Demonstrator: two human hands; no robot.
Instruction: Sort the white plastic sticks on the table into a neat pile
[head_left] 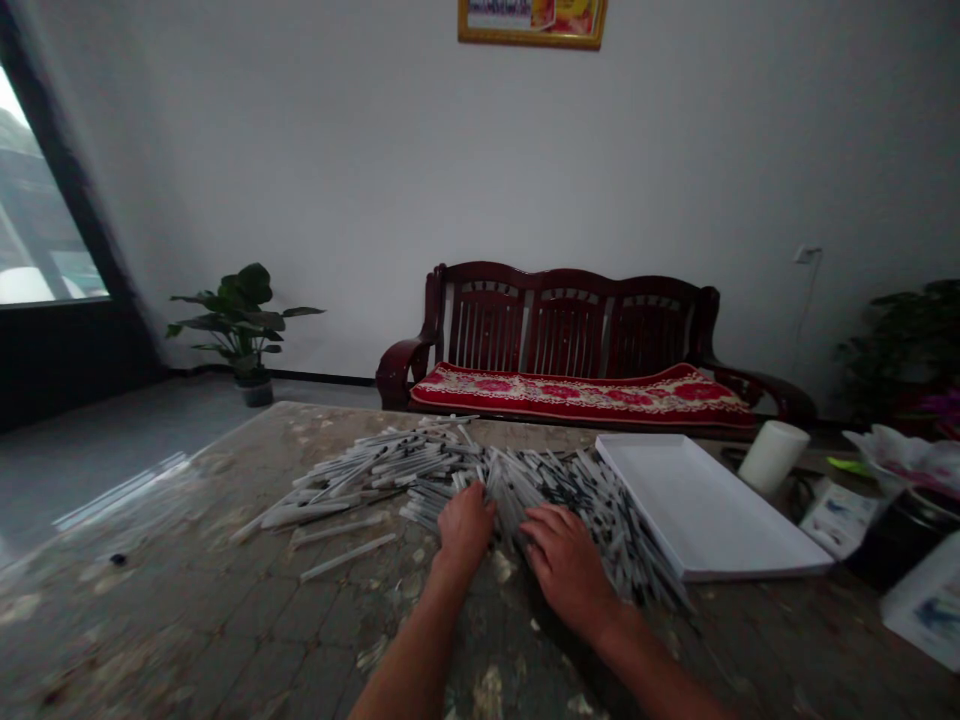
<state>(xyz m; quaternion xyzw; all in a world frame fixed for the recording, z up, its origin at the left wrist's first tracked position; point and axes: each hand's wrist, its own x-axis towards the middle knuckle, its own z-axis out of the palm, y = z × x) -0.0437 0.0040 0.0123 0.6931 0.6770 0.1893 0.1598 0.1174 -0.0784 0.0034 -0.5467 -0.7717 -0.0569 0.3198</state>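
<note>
A wide heap of slim pens [409, 460], whitish with dark ends, is spread over the table in front of me. My left hand [466, 522] is closed at the heap's near middle, its fingertips on some of the pens. To its right, my right hand [564, 562] curls its fingers against a bundle of pens [511, 492] lying between the two hands. The bundle looks blurred, and the palms hide which pens are gripped. More pens [619, 520] lie beyond and right of my right hand, many darker. One loose pen [349, 556] lies apart at the left.
A shallow white tray [750, 545] stands right of the heap. Beyond it are a white roll [774, 457], a dark container [911, 535] and white boxes [926, 600]. The table's cover [247, 620] is patterned and worn. A wooden bench [570, 320] stands behind.
</note>
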